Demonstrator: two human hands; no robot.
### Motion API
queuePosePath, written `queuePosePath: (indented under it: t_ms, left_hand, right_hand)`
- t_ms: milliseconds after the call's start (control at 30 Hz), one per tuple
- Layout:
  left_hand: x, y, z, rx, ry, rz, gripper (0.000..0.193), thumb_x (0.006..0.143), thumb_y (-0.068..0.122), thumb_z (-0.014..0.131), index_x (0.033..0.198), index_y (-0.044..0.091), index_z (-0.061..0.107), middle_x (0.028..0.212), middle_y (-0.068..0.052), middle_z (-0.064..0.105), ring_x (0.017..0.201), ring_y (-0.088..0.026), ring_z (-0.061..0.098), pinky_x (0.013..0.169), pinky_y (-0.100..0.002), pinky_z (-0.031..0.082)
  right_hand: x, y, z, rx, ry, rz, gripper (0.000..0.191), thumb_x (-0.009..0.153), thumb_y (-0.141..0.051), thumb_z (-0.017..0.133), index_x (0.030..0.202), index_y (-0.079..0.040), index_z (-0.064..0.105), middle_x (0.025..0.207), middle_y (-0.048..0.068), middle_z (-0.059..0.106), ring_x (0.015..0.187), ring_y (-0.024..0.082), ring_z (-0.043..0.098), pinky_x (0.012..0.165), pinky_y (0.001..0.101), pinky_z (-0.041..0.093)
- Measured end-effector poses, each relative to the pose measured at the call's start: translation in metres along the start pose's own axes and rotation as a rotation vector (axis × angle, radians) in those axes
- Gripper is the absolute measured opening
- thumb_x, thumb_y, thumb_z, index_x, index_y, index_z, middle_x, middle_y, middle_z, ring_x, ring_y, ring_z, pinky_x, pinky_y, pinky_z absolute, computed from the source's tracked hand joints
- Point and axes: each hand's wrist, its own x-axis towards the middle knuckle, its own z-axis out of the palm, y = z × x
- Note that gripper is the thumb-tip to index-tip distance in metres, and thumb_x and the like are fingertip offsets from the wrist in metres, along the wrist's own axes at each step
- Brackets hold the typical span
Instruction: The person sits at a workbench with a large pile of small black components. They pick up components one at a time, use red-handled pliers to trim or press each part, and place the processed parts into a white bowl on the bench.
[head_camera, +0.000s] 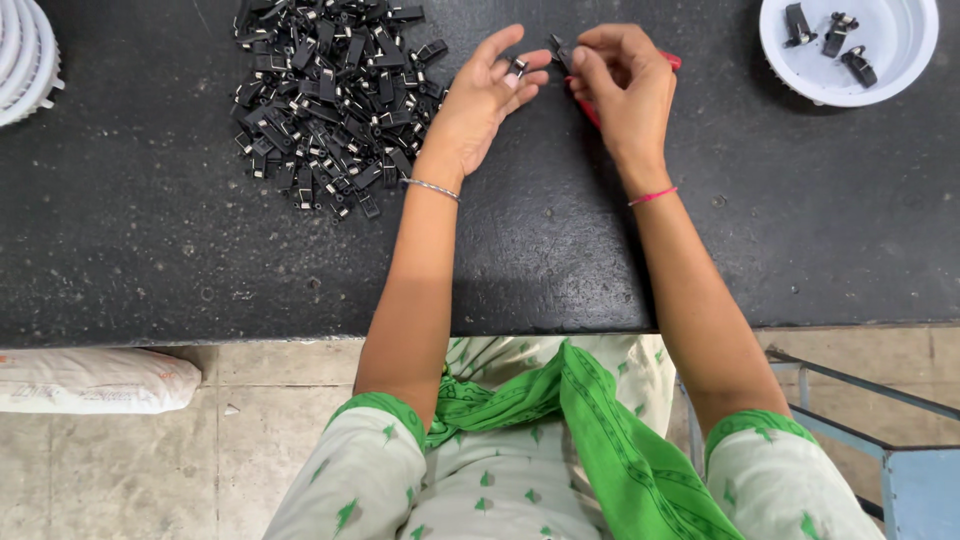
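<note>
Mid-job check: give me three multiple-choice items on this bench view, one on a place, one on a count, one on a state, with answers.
1. Where is the pile of small black parts?
A. in the white bowl
B. on the black table, beside the left hand
C. on the floor

2. How many parts lie in the white bowl?
A. three
B. one
C. none

3. What is the left hand doing?
A. resting flat
B. gripping the bowl
C. pinching one small part at its fingertips

Answers: 1 B, the heap sits on the table; 2 A, three pieces show; 3 C, a part sits between thumb and fingertip.
</note>
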Motion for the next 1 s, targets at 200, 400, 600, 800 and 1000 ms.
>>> queuePosePath:
  t_ms: [200, 400, 600, 800, 1000]
  left_hand:
    - [0.000, 0.004, 0.013, 0.188, 0.088, 0.096, 0.035, 0.102, -0.003, 0.056, 0.137, -0.003, 0.054, 0.127, -0.018, 0.072, 0.109, -0.022, 0.075, 0.095, -0.033, 0.063]
    - [-0.004, 0.012, 0.022, 0.158, 0.157, 0.091, 0.029, 0.100, 0.006, 0.067, 0.127, -0.004, 0.061, 0.115, -0.016, 0.077, 0.101, -0.021, 0.078, 0.089, -0.034, 0.065]
    - [-0.008, 0.021, 0.023, -0.008, 0.125, 0.023, 0.040, 0.096, 0.012, 0.067, 0.135, 0.009, 0.058, 0.113, -0.010, 0.076, 0.096, -0.014, 0.072, 0.085, -0.031, 0.062]
    - [-0.005, 0.014, 0.025, -0.162, 0.115, -0.024, 0.033, 0.099, 0.014, 0.068, 0.130, 0.004, 0.062, 0.109, -0.005, 0.074, 0.098, -0.016, 0.074, 0.088, -0.031, 0.062]
    - [-0.002, 0.005, 0.020, -0.133, 0.127, -0.055, 0.031, 0.097, 0.020, 0.073, 0.123, 0.005, 0.068, 0.105, -0.002, 0.074, 0.096, -0.012, 0.072, 0.082, -0.028, 0.060]
  right_hand:
    - [0.001, -0.001, 0.003, 0.062, -0.023, 0.068, 0.008, 0.101, -0.002, 0.073, 0.107, 0.003, 0.069, 0.093, 0.007, 0.076, 0.080, 0.011, 0.075, 0.072, 0.0237, 0.064]
    - [-0.002, -0.002, 0.007, 0.167, -0.089, 0.041, 0.013, 0.103, -0.001, 0.068, 0.115, 0.003, 0.071, 0.105, 0.008, 0.076, 0.090, 0.012, 0.076, 0.081, 0.0240, 0.064]
    - [-0.006, -0.011, 0.009, -0.015, -0.020, -0.153, 0.010, 0.102, 0.002, 0.071, 0.112, 0.001, 0.074, 0.106, 0.005, 0.070, 0.094, 0.013, 0.074, 0.083, 0.0262, 0.065]
    - [-0.009, -0.020, 0.011, -0.108, 0.024, -0.191, 0.011, 0.100, 0.002, 0.073, 0.110, 0.000, 0.073, 0.102, 0.004, 0.075, 0.091, 0.010, 0.073, 0.081, 0.0240, 0.060]
    - [-0.010, -0.023, 0.011, -0.123, -0.007, -0.246, 0.010, 0.100, 0.002, 0.073, 0.110, 0.000, 0.069, 0.102, 0.005, 0.075, 0.095, 0.011, 0.075, 0.087, 0.0257, 0.061]
